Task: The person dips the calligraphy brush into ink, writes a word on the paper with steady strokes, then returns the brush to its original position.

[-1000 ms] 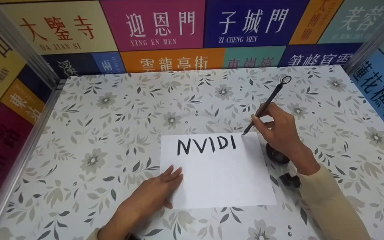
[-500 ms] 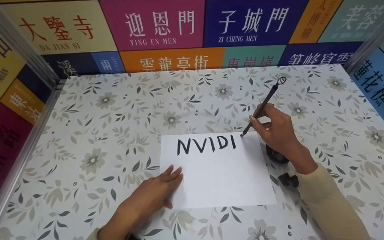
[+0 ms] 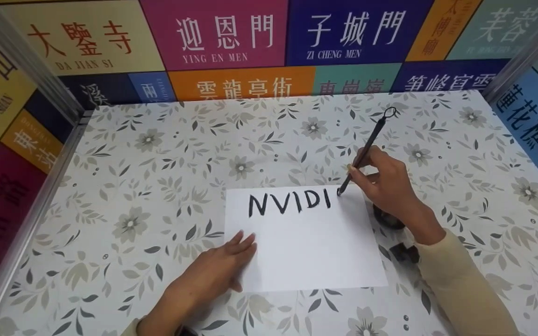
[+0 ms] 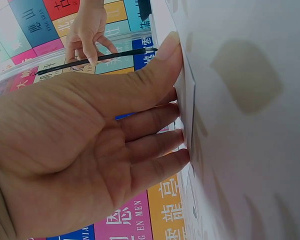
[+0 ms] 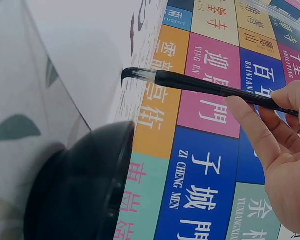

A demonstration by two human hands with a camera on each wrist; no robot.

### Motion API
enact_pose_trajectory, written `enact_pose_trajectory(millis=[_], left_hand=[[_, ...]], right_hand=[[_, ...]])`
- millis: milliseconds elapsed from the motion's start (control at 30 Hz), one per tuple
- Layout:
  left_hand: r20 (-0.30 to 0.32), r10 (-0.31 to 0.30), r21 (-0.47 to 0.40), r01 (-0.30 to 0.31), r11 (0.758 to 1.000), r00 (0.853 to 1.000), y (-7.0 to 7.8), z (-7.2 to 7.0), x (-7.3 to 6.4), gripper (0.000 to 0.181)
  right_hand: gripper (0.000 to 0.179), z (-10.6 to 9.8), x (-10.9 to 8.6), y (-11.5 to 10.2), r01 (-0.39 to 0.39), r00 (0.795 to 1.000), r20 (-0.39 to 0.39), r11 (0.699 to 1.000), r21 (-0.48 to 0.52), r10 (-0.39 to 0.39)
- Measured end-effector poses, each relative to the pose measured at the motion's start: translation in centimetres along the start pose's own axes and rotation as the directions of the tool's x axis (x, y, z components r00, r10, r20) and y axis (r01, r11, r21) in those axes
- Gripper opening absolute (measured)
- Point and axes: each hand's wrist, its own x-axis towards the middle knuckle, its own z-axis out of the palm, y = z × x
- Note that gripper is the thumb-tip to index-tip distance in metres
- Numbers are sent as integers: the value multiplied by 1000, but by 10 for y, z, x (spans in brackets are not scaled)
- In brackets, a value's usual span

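My right hand (image 3: 388, 182) pinches a black ink brush (image 3: 371, 140) between thumb and fingers, its looped end up. In the right wrist view the brush's wet black tip (image 5: 127, 75) bends against the white paper (image 3: 306, 252). Black brushed letters (image 3: 290, 201) reading NVIDI run along the sheet's top, with a small dark mark under the tip to their right. My left hand (image 3: 217, 268) rests on the paper's left edge, fingers extended; in the left wrist view the thumb and fingertips touch the sheet and nothing is gripped.
A round black ink dish (image 3: 387, 219) stands beside the paper's right edge, partly hidden by my right wrist. Nearer me lies a small black notched block (image 3: 405, 253). A floral cloth (image 3: 129, 261) covers the table. Colourful panels with characters (image 3: 227, 37) stand around its back and sides.
My right hand has shifted slightly left and toward me; the brush tip has come down from the sheet's top edge onto the paper, where a small mark now shows. My left hand stays still.
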Motion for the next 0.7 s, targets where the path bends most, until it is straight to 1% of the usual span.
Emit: enact_pose_trajectory(millis=[133, 367, 600, 700], left_hand=[[6, 0, 5, 0, 1000, 1000, -1, 0, 0, 83], [14, -9, -11, 9, 1000, 1000, 0, -2, 1, 84], [5, 3, -29, -2, 1000, 1000, -1, -1, 1, 82], [7, 3, -30, -2, 1000, 1000, -1, -1, 1, 82]], right_hand=[[21, 0, 0, -2, 1, 1000, 14, 1000, 1, -1], [18, -1, 2, -8, -1, 998, 69, 1000, -9, 2], [17, 1, 1, -12, 14, 997, 75, 999, 50, -18], [17, 1, 1, -13, 20, 996, 82, 998, 54, -24]])
